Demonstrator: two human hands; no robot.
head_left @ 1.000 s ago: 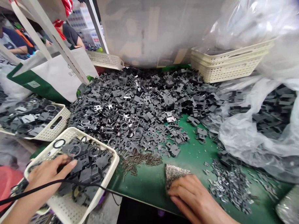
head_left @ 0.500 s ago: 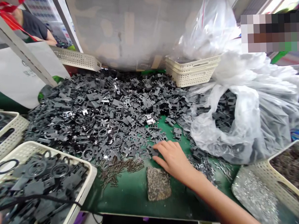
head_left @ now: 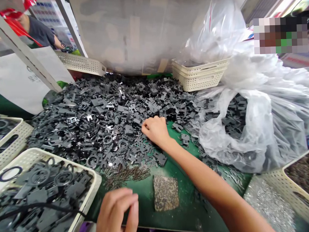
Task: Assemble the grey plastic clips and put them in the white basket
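My right hand (head_left: 156, 131) reaches into the front of a large pile of dark grey plastic parts (head_left: 93, 104). Its fingers are curled down among the parts, and whatever they grip is hidden. Nearer to me, my left hand (head_left: 118, 212) hovers over the table's front edge with loosely bent fingers apart, nothing visible in them. Between the forearms lies a speckled square stone block (head_left: 166, 192) on the green tabletop (head_left: 145, 212). Small brownish metal pieces (head_left: 128, 173) are scattered just behind my left hand.
A cream basket (head_left: 96, 185) of grey parts and rings stands at front left, another basket (head_left: 24, 129) behind it. On the right sit a clear plastic bag (head_left: 259, 142) of parts, small silvery pieces (head_left: 269, 203) and a basket (head_left: 275, 179) of brown pieces. Stacked baskets (head_left: 200, 79) stand behind.
My right hand has moved from beside the stone block forward and left into the pile, its fingers curling. My left hand has come in from the left edge to the front middle.
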